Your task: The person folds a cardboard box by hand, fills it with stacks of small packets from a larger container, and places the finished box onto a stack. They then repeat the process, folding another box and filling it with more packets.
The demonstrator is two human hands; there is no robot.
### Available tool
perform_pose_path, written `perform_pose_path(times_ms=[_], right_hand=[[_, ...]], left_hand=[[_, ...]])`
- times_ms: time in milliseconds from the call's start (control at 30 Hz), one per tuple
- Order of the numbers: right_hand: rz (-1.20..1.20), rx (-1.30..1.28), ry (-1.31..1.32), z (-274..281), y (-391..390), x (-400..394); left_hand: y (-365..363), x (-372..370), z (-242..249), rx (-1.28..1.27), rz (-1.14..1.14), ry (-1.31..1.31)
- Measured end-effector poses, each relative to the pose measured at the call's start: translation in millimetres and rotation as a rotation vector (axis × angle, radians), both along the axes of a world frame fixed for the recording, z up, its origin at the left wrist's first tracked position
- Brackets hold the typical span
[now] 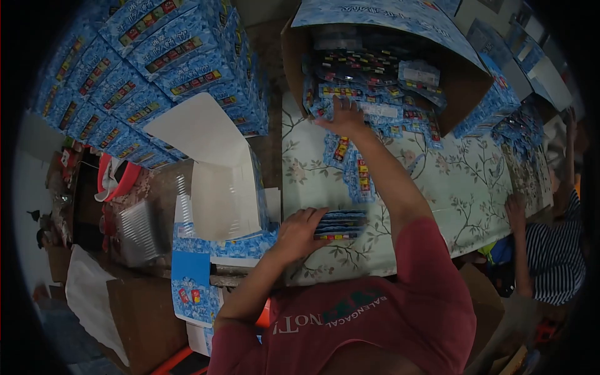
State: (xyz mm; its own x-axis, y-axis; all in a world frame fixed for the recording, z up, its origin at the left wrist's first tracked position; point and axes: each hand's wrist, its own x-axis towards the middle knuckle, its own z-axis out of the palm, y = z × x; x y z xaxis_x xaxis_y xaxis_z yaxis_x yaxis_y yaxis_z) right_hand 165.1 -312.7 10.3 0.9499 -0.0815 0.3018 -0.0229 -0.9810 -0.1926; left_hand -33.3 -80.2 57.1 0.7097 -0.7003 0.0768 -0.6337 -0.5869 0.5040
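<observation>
My left hand (301,234) is wrapped round a stack of blue packets (340,224), held on edge over the flowered tablecloth, with thin layers showing. Farther forward, my right hand (342,117) lies over the pile of blue packets (381,111) at the mouth of a large cardboard box, fingers apart and fingertips on the packets. That box (465,94) rests on its side, its opening towards me, with many packets heaped inside. Between my hands, loose packets (359,178) with red and yellow pictures lie on the cloth. An open white-lined carton (225,200) stands left of my left hand.
Blue printed cartons (137,75) are stacked high at the left. A clear plastic tray (142,228) and a red-rimmed item (122,181) lie at the lower left, above a brown box (144,312). Another person in a striped top (553,256) is at the right table edge.
</observation>
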Motion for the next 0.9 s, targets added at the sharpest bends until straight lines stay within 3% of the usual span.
perform_pose_path(times_ms=[67,167,233,300,433,500,733,833,900], right_hand=[[-0.112,-0.094,0.002,-5,2,7],[0.057,-0.202,0.174,1,-14,-9],[0.154,0.185,0.101,34,-38,-34],[0.292,0.425,-0.263,59,-73,-58],[0.250,0.435,-0.383,49,-160,-60],[0.402,0.080,-0.139,7,-199,-53],[0.234,0.077,-0.035,2,-189,-40],[0.165,-0.034,0.005,-3,-186,-33],[0.144,-0.242,-0.058,0,-178,-34]], left_hand=[[0,0,0,-0.002,-0.005,-0.009],[3,1,-4,-0.011,-0.009,-0.013],[2,2,-6,-0.023,-0.014,-0.004],[4,4,-6,-0.024,-0.031,0.008],[2,4,-5,-0.037,-0.033,0.007],[2,3,-4,-0.022,-0.028,0.004],[2,3,-1,0.011,-0.029,0.013],[2,-1,-1,0.040,-0.027,0.034],[5,-2,-2,0.035,-0.058,-0.004]])
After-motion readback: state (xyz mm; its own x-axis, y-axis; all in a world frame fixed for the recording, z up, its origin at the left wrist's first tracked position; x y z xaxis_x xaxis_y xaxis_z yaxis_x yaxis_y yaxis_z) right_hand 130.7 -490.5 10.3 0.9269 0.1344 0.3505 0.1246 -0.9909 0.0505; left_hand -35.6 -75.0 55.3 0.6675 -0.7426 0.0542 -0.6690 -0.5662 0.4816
